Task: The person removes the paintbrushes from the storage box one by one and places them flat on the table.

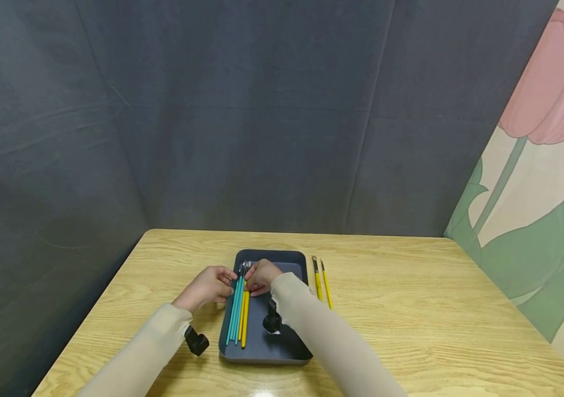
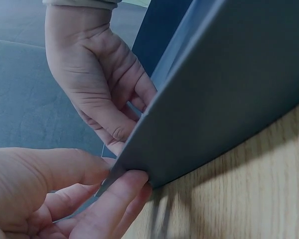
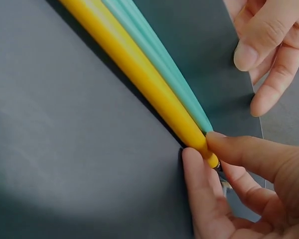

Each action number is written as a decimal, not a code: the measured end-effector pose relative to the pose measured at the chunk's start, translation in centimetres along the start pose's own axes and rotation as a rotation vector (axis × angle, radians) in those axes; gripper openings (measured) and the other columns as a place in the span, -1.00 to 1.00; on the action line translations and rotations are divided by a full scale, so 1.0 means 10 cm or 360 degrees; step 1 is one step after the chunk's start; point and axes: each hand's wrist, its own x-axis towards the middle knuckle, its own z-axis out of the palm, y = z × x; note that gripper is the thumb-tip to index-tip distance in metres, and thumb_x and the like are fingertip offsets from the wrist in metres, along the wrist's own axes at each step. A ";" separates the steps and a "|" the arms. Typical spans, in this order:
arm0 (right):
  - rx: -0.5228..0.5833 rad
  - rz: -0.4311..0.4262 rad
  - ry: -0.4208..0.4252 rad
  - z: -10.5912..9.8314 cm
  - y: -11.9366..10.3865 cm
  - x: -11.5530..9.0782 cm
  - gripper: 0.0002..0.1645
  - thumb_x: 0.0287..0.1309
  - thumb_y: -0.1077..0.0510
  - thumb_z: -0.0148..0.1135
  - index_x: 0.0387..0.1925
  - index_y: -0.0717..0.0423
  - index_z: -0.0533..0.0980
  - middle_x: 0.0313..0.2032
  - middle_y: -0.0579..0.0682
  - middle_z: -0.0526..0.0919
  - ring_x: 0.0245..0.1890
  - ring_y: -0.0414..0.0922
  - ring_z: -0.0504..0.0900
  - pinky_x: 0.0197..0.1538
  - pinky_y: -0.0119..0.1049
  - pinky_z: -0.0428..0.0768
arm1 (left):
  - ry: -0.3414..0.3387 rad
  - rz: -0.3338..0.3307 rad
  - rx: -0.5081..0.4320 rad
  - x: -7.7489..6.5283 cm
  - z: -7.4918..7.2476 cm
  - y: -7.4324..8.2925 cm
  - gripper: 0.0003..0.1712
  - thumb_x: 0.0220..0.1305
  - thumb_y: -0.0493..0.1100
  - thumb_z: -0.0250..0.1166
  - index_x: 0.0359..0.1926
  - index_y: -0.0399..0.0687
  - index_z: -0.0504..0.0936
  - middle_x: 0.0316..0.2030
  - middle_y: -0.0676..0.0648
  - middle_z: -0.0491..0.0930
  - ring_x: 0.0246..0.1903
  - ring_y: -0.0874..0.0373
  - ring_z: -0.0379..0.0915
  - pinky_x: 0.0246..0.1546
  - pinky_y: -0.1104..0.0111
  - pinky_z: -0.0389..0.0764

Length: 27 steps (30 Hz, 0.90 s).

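Two cream sleeves [image 1: 334,342] reach over a wooden table [image 1: 436,309], gray cloth [image 1: 252,138] behind, a painted tulip [image 1: 550,88] at right. The left hand [image 1: 208,285] pinches the edge of a dark tray [image 1: 257,352], fingers nearly together. Inside it, the right hand [image 1: 262,275] has fingers squeezing a yellow paintbrush [image 1: 245,325] beside teal paintbrushes [image 1: 234,314].

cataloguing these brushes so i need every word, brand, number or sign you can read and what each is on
None can be read.
Tray, wall mural: no lettering shows.
Yellow brushes and teal brushes in the tray, two yellow ones beside it: any marks are too small or hidden.
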 end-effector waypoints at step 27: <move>0.0099 0.0067 -0.0010 -0.01 0.02 0.07 -0.72 0.00 0.53 0.26 -0.18 0.36 0.56 -0.52 0.04 0.50 -0.52 -0.09 0.50 -0.21 -0.12 0.70 | 0.0026 -0.0010 0.0035 0.00 0.01 0.01 -0.62 0.11 -0.51 0.24 0.00 -0.32 0.54 -0.23 -0.21 0.47 -0.39 0.08 0.49 -0.41 0.27 0.65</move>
